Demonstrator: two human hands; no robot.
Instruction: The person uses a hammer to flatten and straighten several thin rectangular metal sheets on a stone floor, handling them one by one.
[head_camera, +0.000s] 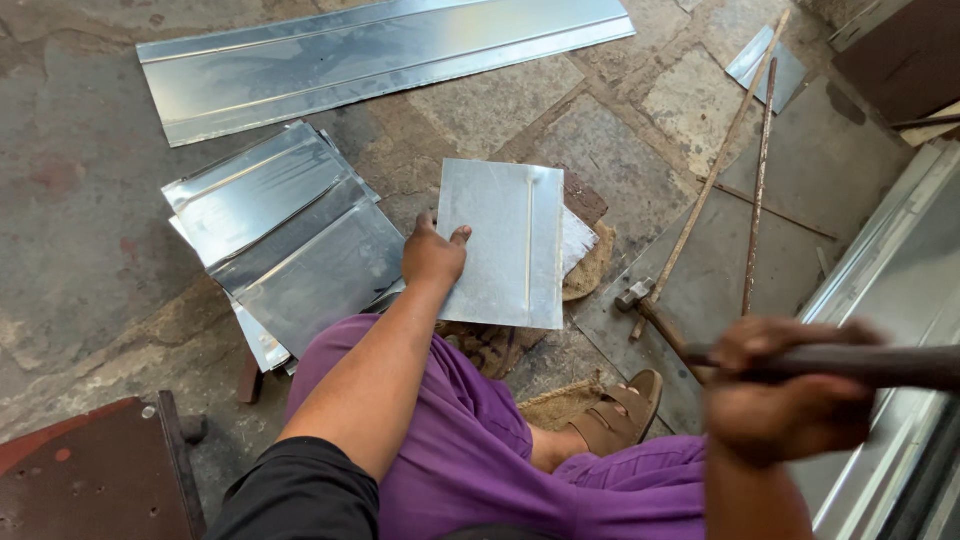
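Roughly by size: long metal strip (385, 55) lies flat at the top of the stone floor (80, 230); a stack of bent sheets (285, 245) sits left of centre; a small square sheet (500, 243) rests on a block just in front of the knees.

Left hand (432, 256) presses on the square sheet's left edge, thumb and fingers spread, bare skin right beside cut metal. Risk, as a judgement: if the sheet slips on the block, the edge could slice the palm.

Right hand (795, 395) has its fingers wrapped tight around a dark bar (880, 362), blurred with motion. Risk: a swing that lands off line could catch the holding hand or the sandalled foot (618, 412), which lies near.

A hammer (650, 310) and two thin rods (755, 190) lie between sheet and right hand; tripping or snagging seems possible.

Hard to make out: the bar's working end is cut off at the right edge; the block under the sheet is mostly covered; the right-hand fingers smear together.
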